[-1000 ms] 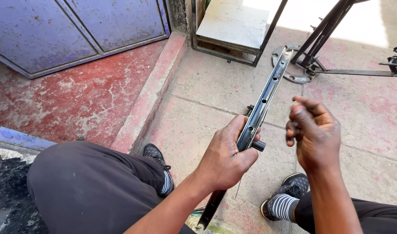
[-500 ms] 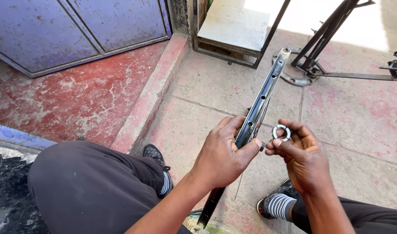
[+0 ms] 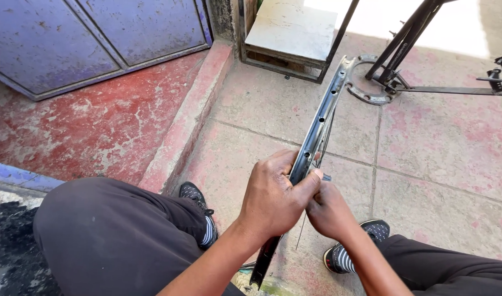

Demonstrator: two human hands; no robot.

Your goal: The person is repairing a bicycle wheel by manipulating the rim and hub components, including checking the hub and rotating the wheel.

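Observation:
I hold a dark metal wheel rim [image 3: 320, 120] edge-on in front of me, with thin spokes showing beside it. My left hand [image 3: 273, 200] is wrapped around the rim near its middle, thumb across the front. My right hand [image 3: 330, 211] is tucked against the rim's right side, just behind the left thumb, next to a short dark axle stub [image 3: 326, 177]. Its fingertips are hidden, so I cannot see whether anything is in them. The rim's lower end [image 3: 260, 274] reaches down between my knees.
A metal-framed stool [image 3: 292, 30] stands ahead. To the right of it are a black metal stand [image 3: 404, 44] and a horseshoe-shaped metal piece [image 3: 366, 96]. A blue metal door [image 3: 86, 38] and a red step [image 3: 97, 126] lie to the left. My shoes [image 3: 193, 192] rest on the paving.
My right hand, which held up a small metal ring half a second ago, has come down and in against the rim behind my left thumb. The ring is out of sight.

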